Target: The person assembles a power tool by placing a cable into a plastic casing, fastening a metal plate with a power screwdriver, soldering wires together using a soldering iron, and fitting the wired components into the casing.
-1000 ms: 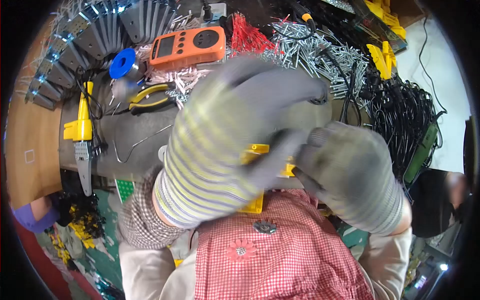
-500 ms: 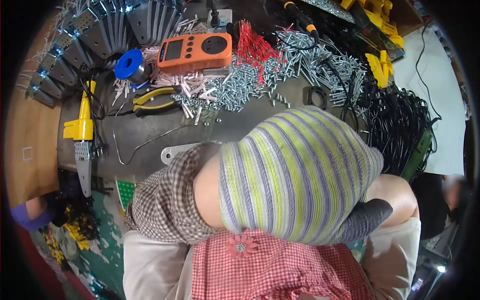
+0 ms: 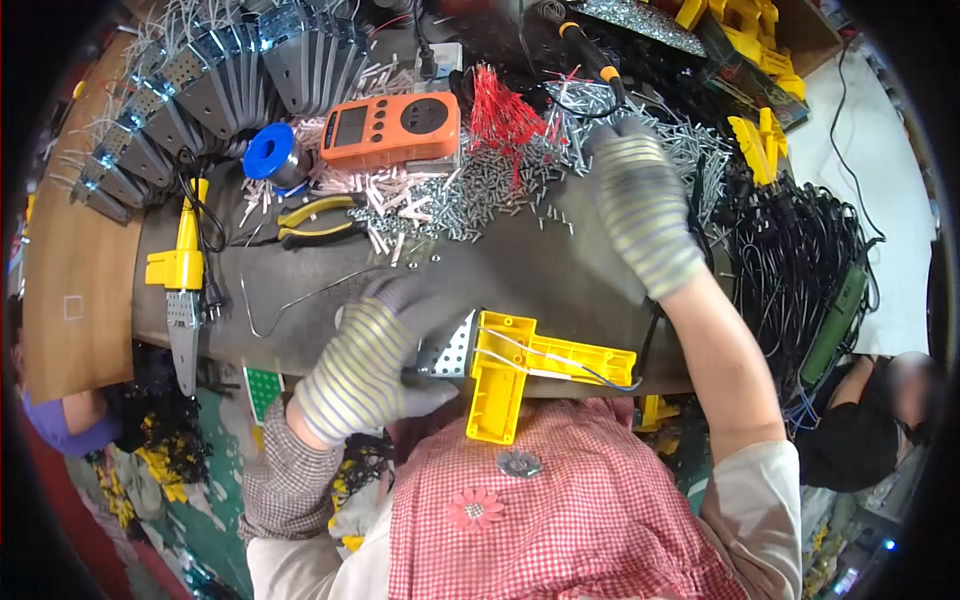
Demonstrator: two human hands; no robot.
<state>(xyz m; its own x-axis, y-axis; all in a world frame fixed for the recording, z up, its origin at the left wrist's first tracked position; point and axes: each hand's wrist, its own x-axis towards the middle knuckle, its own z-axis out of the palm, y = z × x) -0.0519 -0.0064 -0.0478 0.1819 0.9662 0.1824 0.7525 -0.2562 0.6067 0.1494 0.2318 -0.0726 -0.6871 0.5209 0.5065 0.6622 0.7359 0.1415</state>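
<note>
A yellow plastic housing half [image 3: 500, 395] lies at the front edge of the table, its hollow side up, with white and blue wires [image 3: 560, 366] across it. A perforated metal plate [image 3: 455, 352] joins its left side. My left hand [image 3: 375, 355], in a striped glove, is beside this plate with thumb and fingers apart; its fingertips are blurred. My right hand [image 3: 640, 205], also gloved, is over the right part of the table near the pile of long screws [image 3: 700, 150] and the black-and-orange handled tool [image 3: 590, 52]. Its fingertips are dark and smeared, so any hold is hidden.
An orange multimeter [image 3: 390, 130], a blue solder spool [image 3: 270, 152], pliers [image 3: 315, 220] and small screws [image 3: 470, 200] lie at the back. Left is a finished-looking yellow tool [image 3: 182, 265]; right are black cables [image 3: 800, 250]. A co-worker [image 3: 850, 430] is at the far right.
The gloves, earlier close together over the apron, are now apart. My left hand has moved left beside the metal plate, my right hand up and back. The yellow housing has come into full view.
</note>
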